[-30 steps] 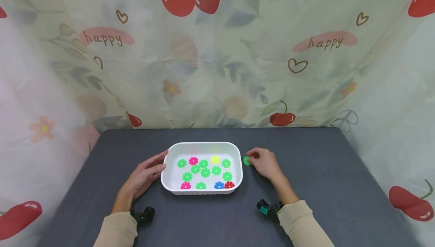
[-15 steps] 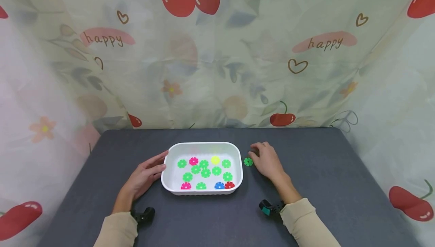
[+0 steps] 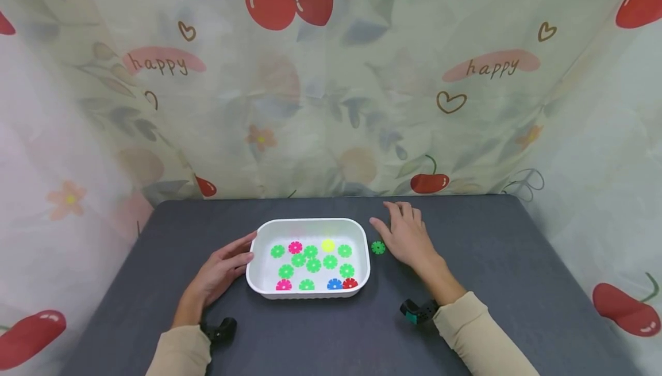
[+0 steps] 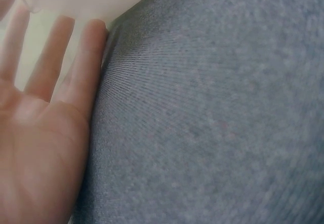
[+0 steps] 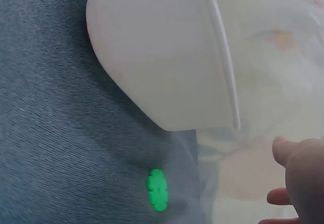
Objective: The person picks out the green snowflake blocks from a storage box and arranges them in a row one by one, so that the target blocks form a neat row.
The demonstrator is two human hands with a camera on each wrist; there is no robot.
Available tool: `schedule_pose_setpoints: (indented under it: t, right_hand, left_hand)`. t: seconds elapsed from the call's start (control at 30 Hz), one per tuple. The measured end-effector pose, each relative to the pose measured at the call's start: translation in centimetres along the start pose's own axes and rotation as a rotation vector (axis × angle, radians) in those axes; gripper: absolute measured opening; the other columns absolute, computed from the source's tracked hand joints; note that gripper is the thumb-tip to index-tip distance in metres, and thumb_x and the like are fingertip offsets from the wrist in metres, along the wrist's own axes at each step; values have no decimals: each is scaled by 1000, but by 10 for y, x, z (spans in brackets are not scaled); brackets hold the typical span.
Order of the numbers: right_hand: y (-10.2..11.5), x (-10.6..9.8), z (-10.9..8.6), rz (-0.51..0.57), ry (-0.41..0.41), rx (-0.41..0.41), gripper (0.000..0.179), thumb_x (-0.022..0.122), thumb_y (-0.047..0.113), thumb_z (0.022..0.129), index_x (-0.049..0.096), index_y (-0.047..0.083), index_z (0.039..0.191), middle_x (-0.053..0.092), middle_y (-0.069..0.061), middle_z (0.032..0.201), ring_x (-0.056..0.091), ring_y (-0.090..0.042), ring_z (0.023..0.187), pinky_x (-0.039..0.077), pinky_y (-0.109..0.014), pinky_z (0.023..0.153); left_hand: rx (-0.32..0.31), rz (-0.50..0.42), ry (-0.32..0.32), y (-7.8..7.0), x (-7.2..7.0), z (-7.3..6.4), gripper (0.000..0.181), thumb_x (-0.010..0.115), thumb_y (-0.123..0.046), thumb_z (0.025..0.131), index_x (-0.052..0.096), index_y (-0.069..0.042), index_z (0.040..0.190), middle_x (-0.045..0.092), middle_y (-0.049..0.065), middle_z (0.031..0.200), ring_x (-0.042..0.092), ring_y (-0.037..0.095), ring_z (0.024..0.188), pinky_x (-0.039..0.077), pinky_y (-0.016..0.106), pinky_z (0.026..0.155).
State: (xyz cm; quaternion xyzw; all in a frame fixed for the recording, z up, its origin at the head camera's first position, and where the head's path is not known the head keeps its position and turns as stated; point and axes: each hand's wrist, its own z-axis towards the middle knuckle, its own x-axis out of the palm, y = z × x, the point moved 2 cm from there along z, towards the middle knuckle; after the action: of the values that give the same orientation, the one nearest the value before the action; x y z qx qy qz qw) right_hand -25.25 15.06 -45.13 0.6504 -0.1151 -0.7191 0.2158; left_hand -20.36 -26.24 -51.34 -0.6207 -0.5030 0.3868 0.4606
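- White plastic tray [image 3: 289,230] sits upright on the worktop [image 3: 310,336]; its walls probably serve to keep the small pieces together.
- Inside it I count nine green discs [image 3: 330,261], two pink discs [image 3: 295,247] and one each of yellow disc [image 3: 328,245], blue disc [image 3: 334,284] and red disc [image 3: 350,283], notched round the edge where I can make it out; a few of the green ones touch or overlap near the middle.
- The person's left hand [image 3: 219,275] rests against the tray's left end, its grip wide, fingers fairly straight; I take this as steadying, since nothing is clasped.
- One loose green disc [image 3: 378,248] lies on the worktop just beside the tray's right end, apart from it.
- Near that disc, the right hand [image 3: 411,241] has a wide grip, thumb and fingers spread, holding nothing; that spread leaves the disc uncovered.
- Behind the worktop hangs a cherry-printed curtain [image 3: 326,106].
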Motion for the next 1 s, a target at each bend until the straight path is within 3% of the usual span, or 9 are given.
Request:
schedule_pose_setpoints:
  t: [0.3, 0.57, 1.0]
  right_hand:
    - [15, -10, 4, -109, -8, -81, 75, 52, 58, 101, 38, 11, 157, 29, -24, 162, 19, -50, 153, 21, -72, 121]
    - [31, -6, 3, -170, 22, -171, 81, 51, 64, 98, 31, 17, 161, 21, -24, 167, 11, -53, 155, 12, -79, 118]
    - [53, 5, 4, -221, 107, -192, 86, 47, 70, 96, 24, 23, 164, 10, -18, 172, 5, -50, 157, 5, -77, 121]
  left_hand:
    - [2, 6, 0, 0, 0, 1, 69, 69, -30, 98, 38, -23, 159, 36, 8, 165, 51, 10, 135, 51, 25, 108]
    - [-2, 11, 0, 2, -1, -1, 68, 68, -30, 99, 37, -23, 159, 36, 9, 165, 51, 10, 134, 50, 27, 110]
    - [-6, 12, -11, 2, -1, 1, 70, 70, -32, 97, 39, -24, 159, 36, 8, 165, 47, 16, 141, 48, 32, 114]
